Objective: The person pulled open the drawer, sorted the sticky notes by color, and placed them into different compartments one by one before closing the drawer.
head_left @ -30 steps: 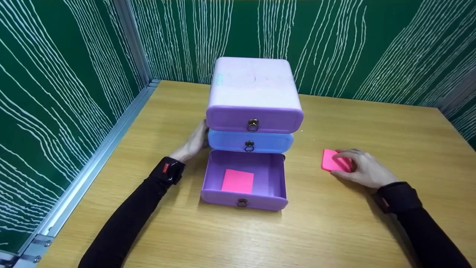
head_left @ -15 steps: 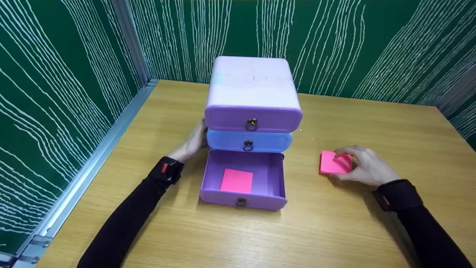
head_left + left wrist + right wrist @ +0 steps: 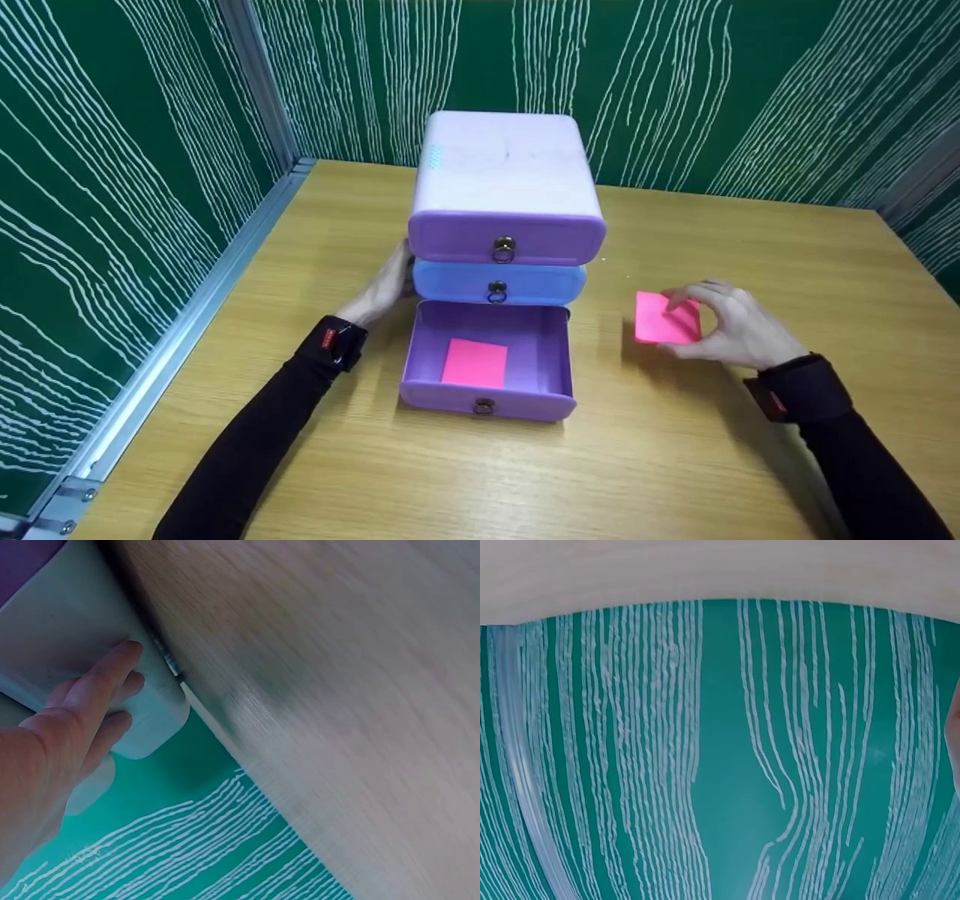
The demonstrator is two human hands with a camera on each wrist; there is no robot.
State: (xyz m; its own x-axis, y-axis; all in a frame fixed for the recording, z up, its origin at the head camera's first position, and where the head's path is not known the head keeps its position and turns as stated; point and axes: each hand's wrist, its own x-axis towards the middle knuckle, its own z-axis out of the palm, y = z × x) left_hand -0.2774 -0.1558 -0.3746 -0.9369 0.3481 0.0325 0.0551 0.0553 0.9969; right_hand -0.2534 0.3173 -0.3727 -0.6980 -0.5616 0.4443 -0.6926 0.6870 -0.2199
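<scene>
My right hand (image 3: 742, 326) pinches a pink sticky note pad (image 3: 651, 322) between thumb and fingers, right of the drawer unit (image 3: 506, 161), with a shadow on the table below it. Only a sliver of that hand (image 3: 954, 735) shows at the edge of the right wrist view. My left hand (image 3: 384, 289) rests against the unit's left side; in the left wrist view its fingers (image 3: 105, 682) lie extended along the pale side wall. The purple bottom drawer (image 3: 538, 360) is pulled out, and a pink sticky note pad (image 3: 474, 364) lies flat inside it.
Above the open drawer sit a blue drawer (image 3: 457, 283) and a purple top drawer (image 3: 450, 238), both closed, with ring pulls. The wooden table (image 3: 480, 480) is bordered by green panels (image 3: 487, 60) with white wavy lines and a metal rail (image 3: 187, 330) at left.
My right hand has drawn the pink pad slightly left and raised it off the table, its shadow now apart from it. The left hand stays against the unit; the head view shifted slightly.
</scene>
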